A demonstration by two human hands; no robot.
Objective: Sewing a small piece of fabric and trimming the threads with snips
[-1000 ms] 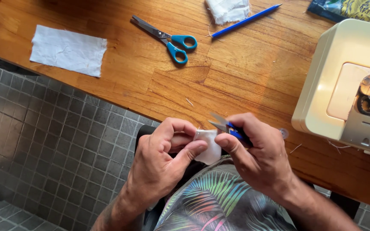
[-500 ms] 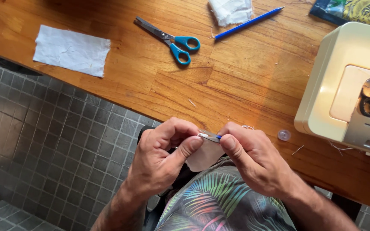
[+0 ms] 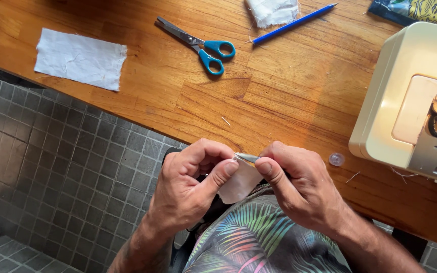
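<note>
Now left hand (image 3: pixel 188 189) pinches the white cloth (image 3: pixel 238 183), right hand (image 3: pixel 299 189) grips a metal tool (image 3: pixel 247 157) above wooden table (image 3: pixel 289 106), tiled floor (image 3: pixel 51 167)

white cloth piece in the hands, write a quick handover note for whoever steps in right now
Left hand: pinches the small white cloth piece between thumb and fingers, over the lap.
Right hand: grips a small metal tool, its tip at the cloth's top edge.
On the wooden table: blue-handled scissors, blue pencil, flat white cloth rectangle, crumpled white cloth, clear bobbin, sewing machine at right.
Done: cannot tell.
Left: work on the cloth edge is under way; the other cloth lies untouched.
</note>
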